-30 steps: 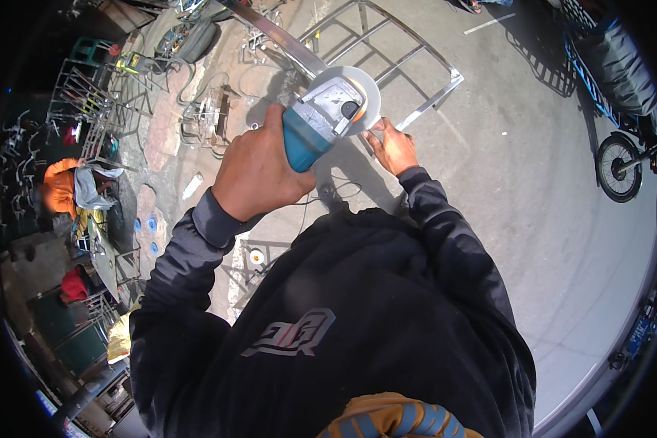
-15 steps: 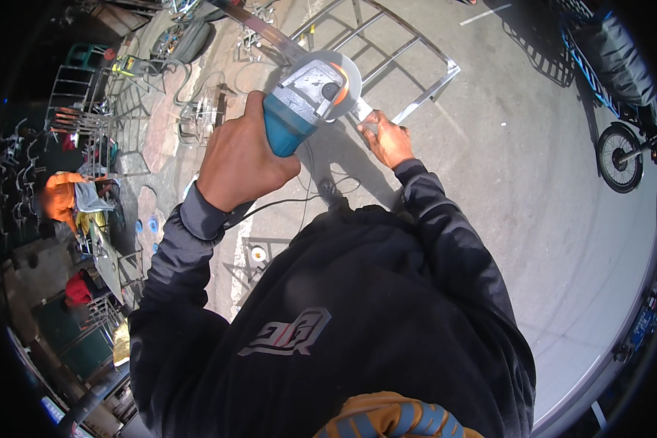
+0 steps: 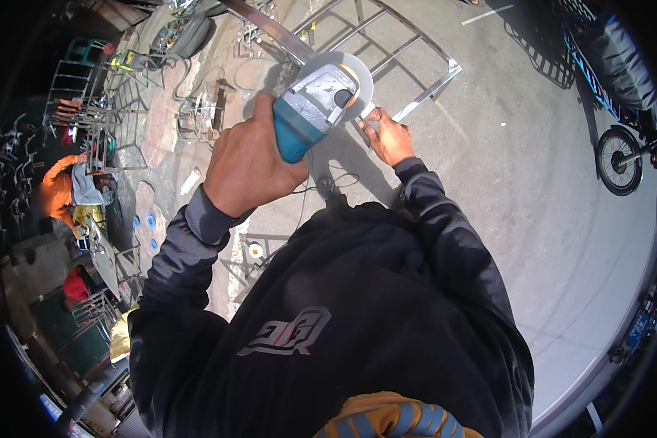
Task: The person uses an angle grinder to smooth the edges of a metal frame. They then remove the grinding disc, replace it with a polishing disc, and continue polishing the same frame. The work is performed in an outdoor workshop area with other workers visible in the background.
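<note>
My left hand [image 3: 250, 162] is wrapped round the teal body of an angle grinder [image 3: 310, 102] with a grey metal head. Its round disc [image 3: 365, 77] sits over a flat metal bar [image 3: 277, 35], which runs in from the upper left; whether disc and bar touch is hidden. Just right of the disc, my right hand [image 3: 389, 139] is closed on the bar's near end, fingers curled round it. Beyond both hands lies a metal tube frame [image 3: 422, 98] with crossbars, casting shadows on the ground.
A black cable [image 3: 328, 188] loops on the pavement below the grinder. At right stands a motorcycle wheel [image 3: 620, 159] beside a covered load. To the left are a tire [image 3: 190, 40], metal racks [image 3: 80, 84] and a person in orange [image 3: 60, 188]. A white bottle [image 3: 190, 180] lies near my left wrist.
My left hand and the grinder have shifted slightly right and down, the disc now nearer my right hand. The bar has shifted slightly right; my right hand stays nearly in place.
</note>
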A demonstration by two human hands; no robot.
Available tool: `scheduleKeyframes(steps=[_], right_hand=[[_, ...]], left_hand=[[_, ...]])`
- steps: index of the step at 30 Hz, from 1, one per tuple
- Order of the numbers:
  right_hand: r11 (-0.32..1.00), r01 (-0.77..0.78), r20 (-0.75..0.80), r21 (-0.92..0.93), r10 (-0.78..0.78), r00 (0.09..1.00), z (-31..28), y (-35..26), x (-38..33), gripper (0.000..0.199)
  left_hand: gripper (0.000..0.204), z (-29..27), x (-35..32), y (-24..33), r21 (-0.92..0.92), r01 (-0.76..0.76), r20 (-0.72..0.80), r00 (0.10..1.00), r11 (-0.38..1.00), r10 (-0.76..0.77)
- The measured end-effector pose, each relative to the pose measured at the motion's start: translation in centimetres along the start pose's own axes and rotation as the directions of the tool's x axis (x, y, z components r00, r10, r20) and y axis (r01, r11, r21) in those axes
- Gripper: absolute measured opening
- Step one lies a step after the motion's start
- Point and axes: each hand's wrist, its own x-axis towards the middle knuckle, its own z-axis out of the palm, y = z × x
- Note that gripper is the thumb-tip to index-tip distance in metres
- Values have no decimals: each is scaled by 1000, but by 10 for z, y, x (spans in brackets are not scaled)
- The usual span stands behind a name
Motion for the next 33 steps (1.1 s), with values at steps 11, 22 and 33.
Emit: scheduleKeyframes(steps=[11,22,33], right_hand=[[369,-538,644,758,-291,707,-97,-96,-88,105],[-67,-451,435,890,-178,883,-95,-191,-112,85],[-97,-407,381,908,-212,900,-88,-195,-107,94]], left_hand=[[69,7,-2,5,-72,14,-4,1000,997,-14],[58,12,-6,7,-134,-141,-56,989,981,135],[52,1,-2,12,-35,-93,2,996,995,94]])
